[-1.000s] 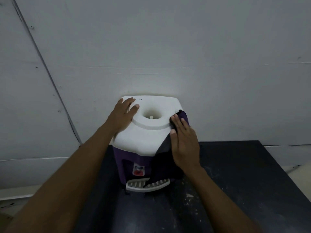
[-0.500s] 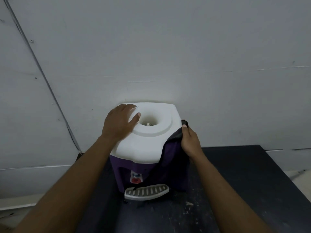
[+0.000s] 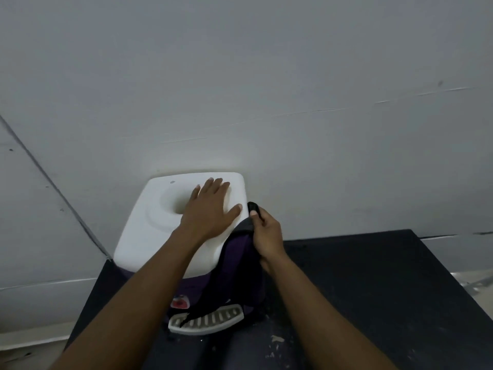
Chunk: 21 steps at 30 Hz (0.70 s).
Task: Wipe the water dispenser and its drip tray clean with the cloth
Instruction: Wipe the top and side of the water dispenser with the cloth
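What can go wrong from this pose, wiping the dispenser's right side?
1. The cloth gripped by the right hand trails over the drip tray; a pull might snag and dislodge it.
2. The dispenser sits by the left edge of the table; a sideways wipe may shove it that way, though the left hand flat on top braces it.
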Available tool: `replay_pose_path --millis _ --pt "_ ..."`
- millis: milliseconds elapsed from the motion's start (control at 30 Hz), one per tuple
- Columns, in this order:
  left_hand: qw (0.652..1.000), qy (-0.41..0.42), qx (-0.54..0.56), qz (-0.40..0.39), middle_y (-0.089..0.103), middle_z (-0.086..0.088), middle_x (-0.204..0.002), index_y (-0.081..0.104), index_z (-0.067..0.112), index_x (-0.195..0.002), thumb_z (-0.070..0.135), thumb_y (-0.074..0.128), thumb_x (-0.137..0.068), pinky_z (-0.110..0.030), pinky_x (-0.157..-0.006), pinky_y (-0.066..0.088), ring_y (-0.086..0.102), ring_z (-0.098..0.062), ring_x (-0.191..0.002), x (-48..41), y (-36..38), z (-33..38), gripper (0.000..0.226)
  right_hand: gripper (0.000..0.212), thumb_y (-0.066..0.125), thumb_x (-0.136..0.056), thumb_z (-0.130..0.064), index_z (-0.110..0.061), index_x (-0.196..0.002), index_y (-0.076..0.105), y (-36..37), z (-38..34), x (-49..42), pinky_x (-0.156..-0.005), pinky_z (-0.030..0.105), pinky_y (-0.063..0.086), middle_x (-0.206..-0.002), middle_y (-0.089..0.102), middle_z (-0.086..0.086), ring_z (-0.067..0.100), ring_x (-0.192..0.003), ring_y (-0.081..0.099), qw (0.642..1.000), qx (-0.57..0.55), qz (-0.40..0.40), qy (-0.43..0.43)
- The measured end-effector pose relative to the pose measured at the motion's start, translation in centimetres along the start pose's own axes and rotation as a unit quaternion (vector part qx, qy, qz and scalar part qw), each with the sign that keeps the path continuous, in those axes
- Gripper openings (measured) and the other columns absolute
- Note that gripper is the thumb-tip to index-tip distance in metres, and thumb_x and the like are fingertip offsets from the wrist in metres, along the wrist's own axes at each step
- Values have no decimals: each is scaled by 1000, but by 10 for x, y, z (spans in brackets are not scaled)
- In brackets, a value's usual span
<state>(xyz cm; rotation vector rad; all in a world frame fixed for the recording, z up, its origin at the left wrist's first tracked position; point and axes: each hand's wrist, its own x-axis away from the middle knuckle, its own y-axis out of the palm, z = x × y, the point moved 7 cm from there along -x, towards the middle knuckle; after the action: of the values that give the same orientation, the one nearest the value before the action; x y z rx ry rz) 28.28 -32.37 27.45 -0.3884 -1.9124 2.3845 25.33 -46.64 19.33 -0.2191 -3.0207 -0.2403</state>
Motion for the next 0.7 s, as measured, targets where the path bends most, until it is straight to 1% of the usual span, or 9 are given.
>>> replay_pose_path --millis 33,133,267,333,400,467,567,633,700 --pt "1000 -14 -15 -10 15 -2 -169 23 17 -160 59 39 -101 -42 -127 3 4 -18 -157 -4 3 2 74 30 51 -109 -21 -22 -135 67 0 0 0 -102 26 55 -127 71 -4 9 -114 67 1000 -12 4 -5" --pt "997 -44 -57 -27 13 -3 -169 21 15 -160 62 35 -100 -44 -127 2 1 -18 -157 -19 7 4 78 29 55 -107 -13 -16 -133 67 -2 1 -4 -110 33 51 -129 70 -1 11 -120 65 999 -37 17 -25" --pt "996 -45 -75 -18 23 -7 -166 28 10 -157 56 34 -102 -44 -126 7 7 -24 -156 -26 11 11 72 27 57 -106 -12 -16 -128 72 -3 6 -14 -111 34 49 -127 72 -4 9 -120 66 997 -66 21 -45" --pt "996 -35 -76 -2 28 -9 -164 31 7 -155 50 33 -104 -44 -126 11 12 -26 -155 -21 11 13 67 28 57 -106 -13 -17 -129 71 -1 8 -20 -113 33 48 -129 71 -5 7 -122 64 996 -77 12 -53" --pt "996 -28 -83 0 29 -10 -164 30 6 -156 46 30 -106 -44 -126 12 14 -27 -155 -18 12 14 64 28 57 -106 -14 -20 -130 69 3 9 -30 -115 32 45 -133 69 -5 7 -126 62 995 -85 -5 -52" --pt "996 -25 -88 -1 28 -10 -164 28 6 -157 43 27 -107 -43 -126 11 14 -27 -155 -18 13 15 62 28 55 -107 -15 -22 -132 66 7 9 -42 -116 32 43 -136 67 -3 9 -129 60 995 -89 -16 -45" --pt "996 -25 -84 10 30 -10 -164 29 6 -157 41 28 -107 -43 -126 11 15 -27 -155 -19 12 17 60 34 51 -109 -20 -17 -141 60 15 8 -63 -118 30 41 -142 63 0 13 -135 56 996 -82 -36 -29" --pt "996 -26 -82 15 32 -11 -163 31 6 -156 40 30 -107 -43 -126 12 17 -27 -155 -19 11 17 59 39 45 -111 -22 -13 -148 53 21 7 -74 -122 31 35 -150 56 2 14 -141 50 996 -72 -58 -17" --pt "996 -27 -82 19 33 -11 -162 32 6 -156 40 30 -107 -43 -126 12 18 -27 -155 -18 11 16 59 44 37 -113 -23 -13 -156 40 27 7 -76 -126 32 26 -159 44 3 15 -148 40 993 -70 -90 -7"
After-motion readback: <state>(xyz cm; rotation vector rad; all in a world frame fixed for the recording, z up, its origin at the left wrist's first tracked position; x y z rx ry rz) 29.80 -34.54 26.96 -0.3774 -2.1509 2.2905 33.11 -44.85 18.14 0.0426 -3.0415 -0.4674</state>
